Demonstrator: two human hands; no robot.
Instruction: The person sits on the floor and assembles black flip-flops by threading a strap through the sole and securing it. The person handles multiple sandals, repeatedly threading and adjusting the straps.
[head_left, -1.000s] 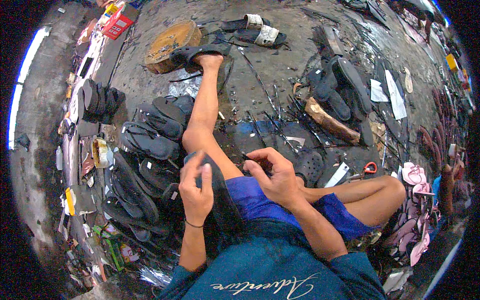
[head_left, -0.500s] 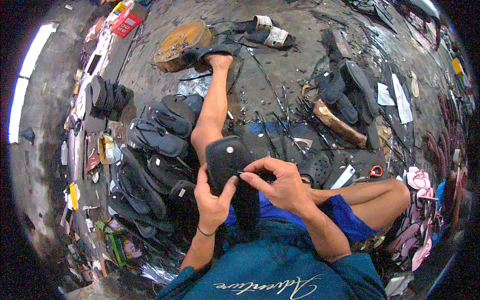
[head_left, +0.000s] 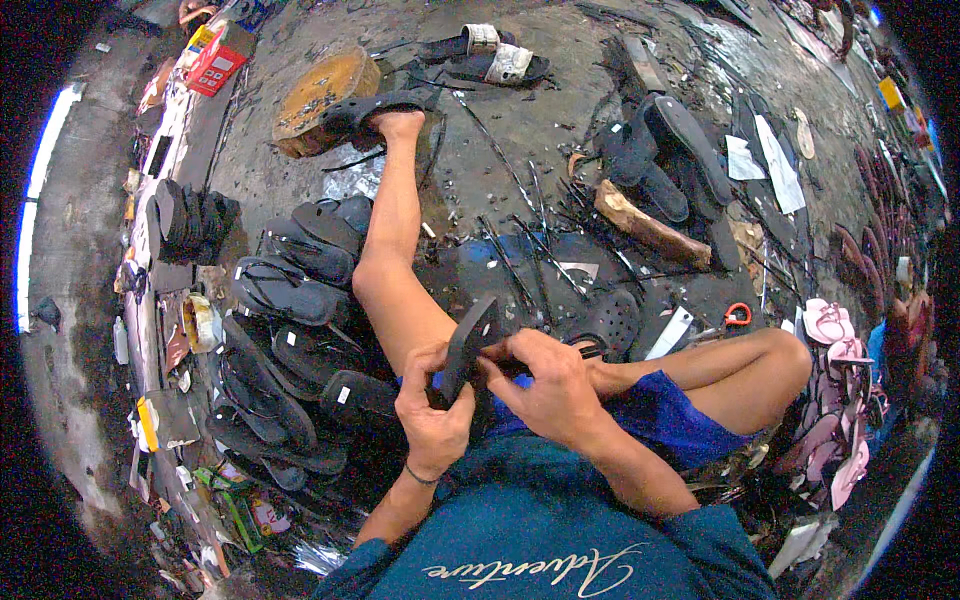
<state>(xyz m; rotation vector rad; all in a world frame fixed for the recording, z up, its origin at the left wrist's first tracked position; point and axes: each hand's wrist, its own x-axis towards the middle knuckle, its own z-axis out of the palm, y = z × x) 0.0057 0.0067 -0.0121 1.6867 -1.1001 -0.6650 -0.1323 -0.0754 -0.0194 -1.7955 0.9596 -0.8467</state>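
My left hand [head_left: 437,425] is wrapped round a black sandal sole [head_left: 466,345], thumb on one side and fingers on the other. The sole is tilted nearly edge-on in front of my lap, so most of its face is hidden. On its right side my right hand [head_left: 555,385] is bent in, thumb and fingertips pinched together close to the sole. Whatever is between those fingertips cannot be made out. Several black flip-flops [head_left: 285,290] lie piled to the left of my outstretched leg.
Ahead stands a round wooden block [head_left: 325,100], my foot beside it. White-strapped slides [head_left: 510,65] lie beyond. A curved wooden piece [head_left: 650,228], black strips and dark soles [head_left: 690,145] lie to the right, near a black clog [head_left: 612,325], orange-handled tool [head_left: 738,315] and pink sandals [head_left: 830,325].
The sole has turned from face-up to nearly edge-on. My right fingertips, which held a small thin pale thing, are now against its side. The whole view has shifted slightly.
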